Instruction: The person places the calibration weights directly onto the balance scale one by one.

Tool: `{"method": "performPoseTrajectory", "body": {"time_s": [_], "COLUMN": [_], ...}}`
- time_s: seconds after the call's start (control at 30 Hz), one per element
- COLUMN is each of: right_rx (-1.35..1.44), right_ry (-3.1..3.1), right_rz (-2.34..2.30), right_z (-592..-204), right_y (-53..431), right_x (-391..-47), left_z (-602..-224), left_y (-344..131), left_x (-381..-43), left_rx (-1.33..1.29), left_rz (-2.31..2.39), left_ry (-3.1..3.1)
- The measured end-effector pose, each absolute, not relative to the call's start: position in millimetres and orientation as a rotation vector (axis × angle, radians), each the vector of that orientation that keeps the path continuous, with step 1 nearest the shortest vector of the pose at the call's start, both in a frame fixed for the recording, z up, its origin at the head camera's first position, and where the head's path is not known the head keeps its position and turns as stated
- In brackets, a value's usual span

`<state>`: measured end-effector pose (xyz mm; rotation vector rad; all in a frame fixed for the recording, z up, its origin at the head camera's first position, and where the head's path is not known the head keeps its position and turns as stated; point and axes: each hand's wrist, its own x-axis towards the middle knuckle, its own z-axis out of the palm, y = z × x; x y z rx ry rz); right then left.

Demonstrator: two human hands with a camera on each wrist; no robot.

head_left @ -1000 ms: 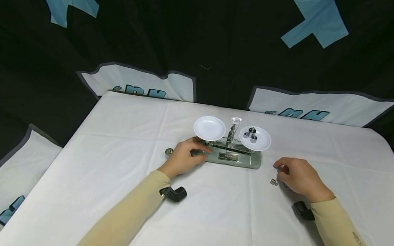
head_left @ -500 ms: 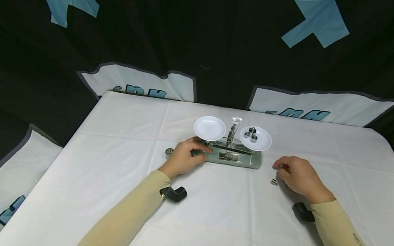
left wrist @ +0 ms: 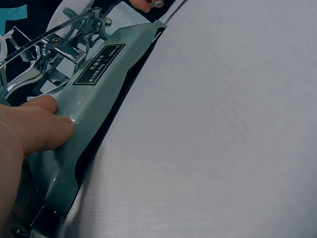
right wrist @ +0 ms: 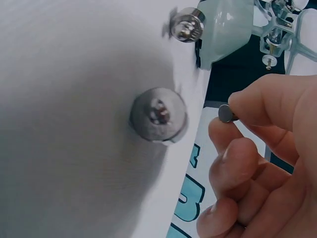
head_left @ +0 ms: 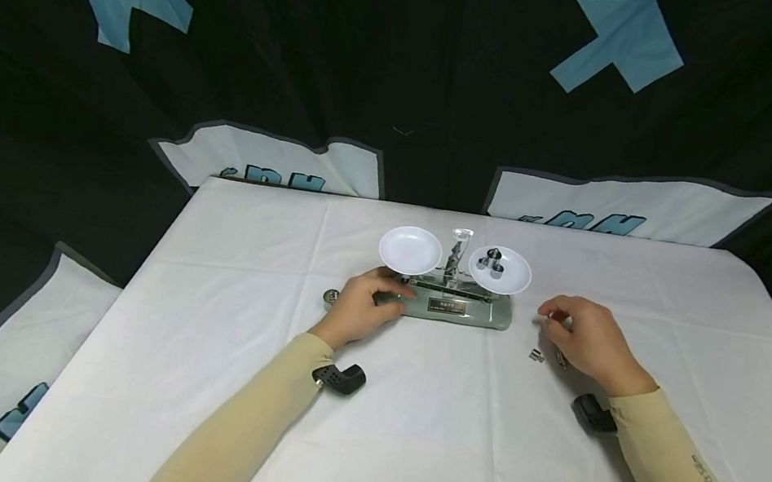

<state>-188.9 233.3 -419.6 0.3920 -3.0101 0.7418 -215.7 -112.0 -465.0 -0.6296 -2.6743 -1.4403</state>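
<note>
A green-grey balance scale (head_left: 487,311) stands on the white table. My left hand (head_left: 364,304) grips the left end of its base, with the thumb (left wrist: 54,133) on the front face. The left pan (head_left: 410,251) is bare; several metal weights (head_left: 493,261) stand on the right pan (head_left: 518,272). To the right of the scale, my right hand (head_left: 587,339) pinches a small metal weight (right wrist: 226,113) between thumb and index finger, held above the table. Metal weights (right wrist: 159,115) stand on the cloth below this hand, partly hidden by it in the head view.
Another knurled metal piece (head_left: 330,297) sits beside the left hand. Small weights (head_left: 536,355) lie just left of the right hand. The white tablecloth (head_left: 402,441) reaches the table's far edge, with a dark curtain (head_left: 450,102) behind.
My right hand has risen slightly from the weights with a small weight in its fingertips, uncovering more of the pieces beneath. My left hand and the scale stay in place.
</note>
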Motion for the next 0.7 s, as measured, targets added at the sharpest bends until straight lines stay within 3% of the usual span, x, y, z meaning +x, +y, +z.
{"method": "performPoseTrajectory", "body": {"time_s": [0.7], "right_rx": [0.4], "right_ry": [-2.652], "right_rz": [0.809], "right_z": [-406], "right_y": [230], "right_x": [-192], "left_z": [-465], "left_y": [-112], "left_x": [-215], "left_rx": [-0.624], "left_rz": [-1.444], "left_ry": [-2.68]}}
